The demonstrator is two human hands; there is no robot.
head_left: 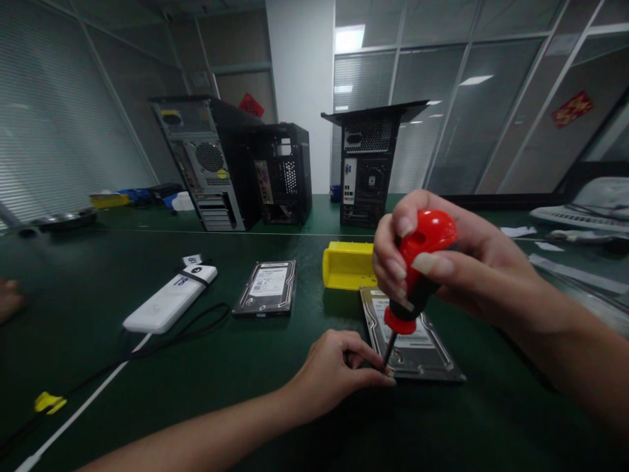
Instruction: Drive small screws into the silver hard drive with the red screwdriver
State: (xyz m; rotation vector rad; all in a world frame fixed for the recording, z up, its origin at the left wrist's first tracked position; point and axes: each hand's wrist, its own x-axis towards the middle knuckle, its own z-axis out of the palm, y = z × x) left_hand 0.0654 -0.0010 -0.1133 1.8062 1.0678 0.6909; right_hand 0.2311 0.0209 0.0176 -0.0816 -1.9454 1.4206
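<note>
My right hand [422, 255] is wrapped round the red and black handle of a screwdriver [430, 231]. The screwdriver leans, its shaft pointing down to the near left corner of a hard drive [427, 360] that lies flat on the table. At that corner my left hand [346, 360] is closed in a pinch, thumb and forefinger beside the screwdriver's tip. Whatever sits between those fingertips is too small to make out. Part of the drive's label is hidden behind the screwdriver. A second hard drive [266, 287] lies farther left, label up.
Behind the near drive is a yellow plastic bin [344, 265]. To the left lie a white power bank [171, 300] and cables. Computer cases [236, 164] stand at the back, another [366, 167] right of them. A keyboard [584, 216] is far right; another person's hand [8, 298] shows far left.
</note>
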